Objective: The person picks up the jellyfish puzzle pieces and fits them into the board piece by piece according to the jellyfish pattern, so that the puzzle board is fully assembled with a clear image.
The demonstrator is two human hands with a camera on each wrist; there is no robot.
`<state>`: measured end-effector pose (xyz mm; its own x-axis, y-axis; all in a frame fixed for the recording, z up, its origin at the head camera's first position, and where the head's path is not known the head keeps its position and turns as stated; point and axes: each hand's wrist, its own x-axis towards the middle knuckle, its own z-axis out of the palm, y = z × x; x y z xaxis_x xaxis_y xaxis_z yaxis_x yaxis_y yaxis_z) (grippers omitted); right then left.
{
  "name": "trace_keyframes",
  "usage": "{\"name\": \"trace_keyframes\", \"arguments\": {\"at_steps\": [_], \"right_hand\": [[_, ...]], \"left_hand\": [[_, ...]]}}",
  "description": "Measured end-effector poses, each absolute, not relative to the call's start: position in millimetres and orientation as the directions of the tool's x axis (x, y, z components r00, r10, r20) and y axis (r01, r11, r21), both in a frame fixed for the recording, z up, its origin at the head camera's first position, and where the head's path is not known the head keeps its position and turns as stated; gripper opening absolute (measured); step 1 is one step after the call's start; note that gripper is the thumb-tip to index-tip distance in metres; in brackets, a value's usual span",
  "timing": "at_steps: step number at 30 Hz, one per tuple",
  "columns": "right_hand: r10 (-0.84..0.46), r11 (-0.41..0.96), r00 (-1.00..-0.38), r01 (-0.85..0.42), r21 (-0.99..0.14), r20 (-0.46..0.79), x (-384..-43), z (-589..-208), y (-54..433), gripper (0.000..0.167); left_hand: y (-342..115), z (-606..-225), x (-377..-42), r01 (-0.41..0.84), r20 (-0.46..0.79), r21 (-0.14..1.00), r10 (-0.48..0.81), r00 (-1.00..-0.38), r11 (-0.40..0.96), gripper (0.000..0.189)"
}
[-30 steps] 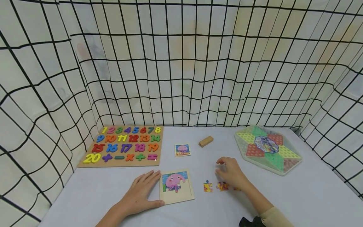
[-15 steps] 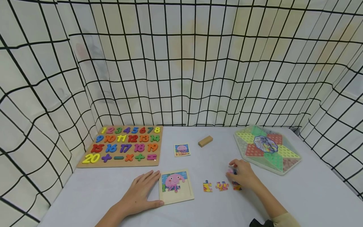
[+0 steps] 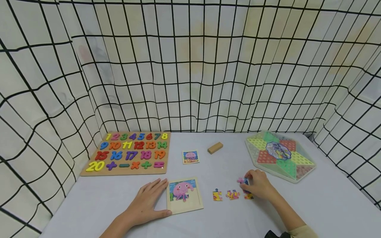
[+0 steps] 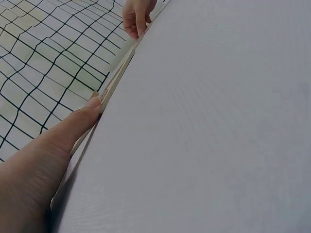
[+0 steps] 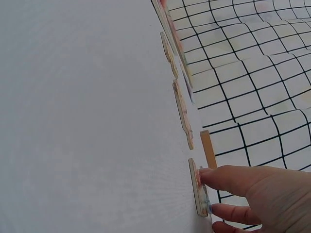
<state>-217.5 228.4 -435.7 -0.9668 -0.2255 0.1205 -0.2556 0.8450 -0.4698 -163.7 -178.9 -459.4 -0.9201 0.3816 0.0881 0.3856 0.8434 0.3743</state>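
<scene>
My left hand (image 3: 148, 200) lies flat with fingers spread at the left side of a square wooden puzzle board (image 3: 193, 205), its thumb on the near left corner. A pink octopus picture partly fills the board. To the right, my right hand (image 3: 260, 186) pinches a pink-and-blue jigsaw piece (image 3: 240, 180) between thumb and fingers, close over the table. Its fingertips hide part of that piece. Just below lies a yellow-orange jigsaw piece (image 3: 248, 196). Two more, a yellow piece (image 3: 217, 195) and a pink-and-yellow piece (image 3: 232, 195), lie between board and hand. In the right wrist view the thumb (image 5: 228, 177) shows beside a piece edge.
A number board (image 3: 126, 155) with coloured numerals lies at the back left. Behind the puzzle are a small octopus picture card (image 3: 190, 157) and a wooden block (image 3: 215, 148). A hexagonal game board (image 3: 279, 155) lies back right. Black netting rises behind the white table.
My right hand has moved right from above the middle pieces to the rightmost ones, now pinching the pink-and-blue jigsaw piece. The left hand and puzzle board stay in place.
</scene>
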Motion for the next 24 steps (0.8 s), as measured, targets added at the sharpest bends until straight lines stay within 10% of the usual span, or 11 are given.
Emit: {"name": "trace_keyframes", "arguments": {"at_steps": [24], "right_hand": [[-0.235, 0.809, -0.965, -0.260, -0.527, 0.116, -218.8, -438.4, 225.7, 0.025]], "left_hand": [[-179.0, -460.9, -163.9, 0.385, 0.095, 0.370, 0.378, -0.921, 0.845, 0.101]]}}
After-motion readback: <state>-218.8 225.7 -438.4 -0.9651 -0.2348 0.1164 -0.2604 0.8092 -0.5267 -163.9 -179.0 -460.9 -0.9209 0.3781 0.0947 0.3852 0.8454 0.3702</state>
